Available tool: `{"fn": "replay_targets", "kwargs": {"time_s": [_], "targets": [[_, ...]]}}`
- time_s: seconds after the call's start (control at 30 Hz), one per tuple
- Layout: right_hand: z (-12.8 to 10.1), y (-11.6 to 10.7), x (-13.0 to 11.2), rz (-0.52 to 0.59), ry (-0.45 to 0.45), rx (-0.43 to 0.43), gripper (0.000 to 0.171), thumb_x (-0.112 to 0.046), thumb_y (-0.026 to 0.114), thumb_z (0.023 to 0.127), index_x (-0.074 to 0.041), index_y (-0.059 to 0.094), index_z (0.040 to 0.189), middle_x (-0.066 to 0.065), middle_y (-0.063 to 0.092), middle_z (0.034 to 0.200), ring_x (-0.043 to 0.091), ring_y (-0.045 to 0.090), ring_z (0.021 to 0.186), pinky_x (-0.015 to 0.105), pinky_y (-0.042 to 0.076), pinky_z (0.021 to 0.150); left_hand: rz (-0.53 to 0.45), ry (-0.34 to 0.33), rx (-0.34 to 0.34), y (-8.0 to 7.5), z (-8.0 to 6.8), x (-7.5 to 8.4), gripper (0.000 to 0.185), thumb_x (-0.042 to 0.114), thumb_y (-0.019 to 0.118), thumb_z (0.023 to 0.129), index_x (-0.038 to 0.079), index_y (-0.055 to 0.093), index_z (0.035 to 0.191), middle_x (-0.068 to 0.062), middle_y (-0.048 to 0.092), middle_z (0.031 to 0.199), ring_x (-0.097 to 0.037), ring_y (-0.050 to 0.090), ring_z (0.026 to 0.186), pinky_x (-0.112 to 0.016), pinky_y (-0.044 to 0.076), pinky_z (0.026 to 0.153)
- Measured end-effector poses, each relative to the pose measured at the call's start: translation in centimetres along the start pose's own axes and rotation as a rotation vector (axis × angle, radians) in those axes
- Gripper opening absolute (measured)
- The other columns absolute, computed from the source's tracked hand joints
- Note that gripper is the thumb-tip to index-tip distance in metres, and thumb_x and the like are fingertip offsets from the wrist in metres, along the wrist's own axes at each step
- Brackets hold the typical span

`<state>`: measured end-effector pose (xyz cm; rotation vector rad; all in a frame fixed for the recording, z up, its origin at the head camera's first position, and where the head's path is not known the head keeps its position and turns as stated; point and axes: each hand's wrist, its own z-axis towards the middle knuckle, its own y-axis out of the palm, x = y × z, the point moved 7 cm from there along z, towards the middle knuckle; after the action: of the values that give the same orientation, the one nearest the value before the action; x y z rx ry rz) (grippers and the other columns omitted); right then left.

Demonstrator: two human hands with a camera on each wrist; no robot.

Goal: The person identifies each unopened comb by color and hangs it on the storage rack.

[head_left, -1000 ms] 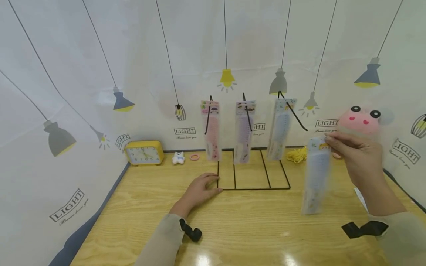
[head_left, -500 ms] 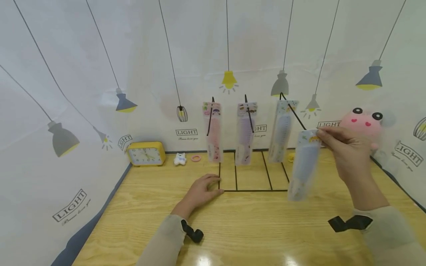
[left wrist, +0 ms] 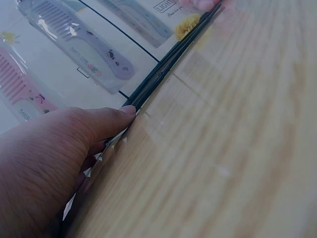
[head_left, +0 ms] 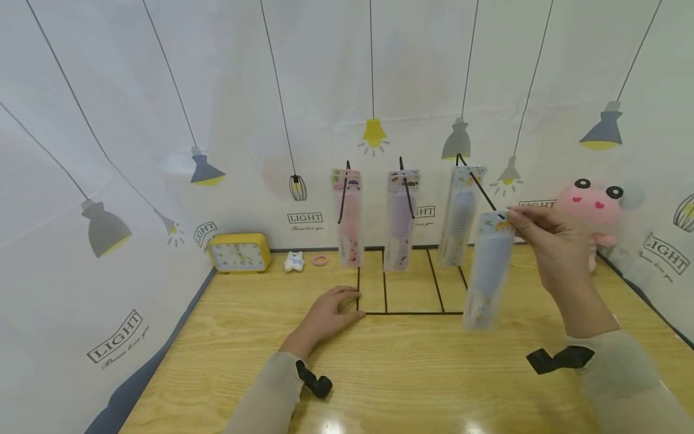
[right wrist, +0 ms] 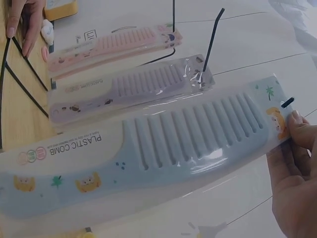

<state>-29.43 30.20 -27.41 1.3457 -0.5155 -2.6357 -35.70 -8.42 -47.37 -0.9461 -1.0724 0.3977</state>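
Observation:
My right hand (head_left: pixel 564 253) pinches the top corner of a blue plastic comb in a clear packet (head_left: pixel 488 265). Its header hole is at the tip of the right hook; in the right wrist view the black hook tip (right wrist: pixel 287 102) shows through the hole. Behind it, another blue packaged comb (head_left: pixel 459 223) hangs on the same hook. A purple packaged comb (head_left: pixel 401 229) and a pink one (head_left: pixel 349 229) hang on the other hooks. My left hand (head_left: pixel 328 313) rests on the front left corner of the black wire rack (head_left: pixel 412 313), thumb and fingers spread and touching its wires.
At the back left stand a yellow alarm clock (head_left: pixel 240 253), a small white bear figure (head_left: pixel 294 261) and a pink ring (head_left: pixel 320 260). A pink plush toy (head_left: pixel 591 208) sits behind my right hand. A yellow bundle (left wrist: pixel 188 26) lies beyond the rack. Printed cloth walls enclose the table.
My right hand has moved left with the blue packaged comb, from beside the right hook until its header met the hook tip. The left hand has stayed on the rack corner.

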Motion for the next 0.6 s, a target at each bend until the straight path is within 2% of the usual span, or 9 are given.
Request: {"fn": "replay_targets", "kwargs": {"time_s": [0.13,0.23,0.4,0.47,0.6], "targets": [[0.8,0.0,0.9,-0.026,0.02,-0.009,0.019,0.006,0.07,0.09,0.014,0.07,0.107,0.007,0.077,0.092,0.015,0.073,0.085,0.025,0.059,0.08,-0.002,0.003,0.002,0.0,0.0,0.2,0.054,0.047,0.069,0.094,0.02,0.061,0.14,0.003,0.052,0.146,-0.025,0.045,0.138,-0.047,0.036,0.115],[1.7,-0.2,1.7,-0.091,0.062,0.0,0.023,-0.002,0.073,0.09,0.01,0.071,0.109,0.003,0.077,0.093,0.012,0.072,0.087,0.023,0.059,0.081,-0.007,0.004,0.0,-0.1,0.0,0.2,0.054,0.047,0.069,0.094,0.02,0.061,0.14,0.003,0.052,0.147,-0.025,0.045,0.138,-0.048,0.036,0.115],[3.8,-0.2,2.7,-0.277,0.118,0.015,0.034,-0.019,0.078,0.089,0.001,0.073,0.115,-0.004,0.076,0.095,0.008,0.07,0.089,0.016,0.056,0.081,-0.004,-0.01,-0.005,0.0,0.1,-0.1,0.055,0.05,0.068,0.094,0.022,0.06,0.141,0.006,0.051,0.147,-0.023,0.044,0.139,-0.047,0.036,0.115],[4.7,0.1,2.9,-0.389,0.122,0.011,0.036,-0.026,0.078,0.089,-0.002,0.073,0.116,-0.007,0.076,0.096,0.007,0.069,0.09,0.014,0.055,0.081,-0.006,-0.017,-0.008,0.0,0.1,-0.3,0.056,0.051,0.068,0.094,0.023,0.06,0.141,0.007,0.051,0.147,-0.022,0.044,0.14,-0.047,0.036,0.115],[6.3,0.5,3.2,-0.598,0.131,-0.003,0.039,-0.037,0.074,0.09,-0.009,0.074,0.118,-0.009,0.074,0.102,0.004,0.069,0.094,0.019,0.053,0.091,-0.01,-0.022,-0.013,0.1,0.1,-0.4,0.056,0.052,0.068,0.093,0.024,0.06,0.141,0.007,0.05,0.148,-0.023,0.043,0.14,-0.047,0.036,0.115]]}}
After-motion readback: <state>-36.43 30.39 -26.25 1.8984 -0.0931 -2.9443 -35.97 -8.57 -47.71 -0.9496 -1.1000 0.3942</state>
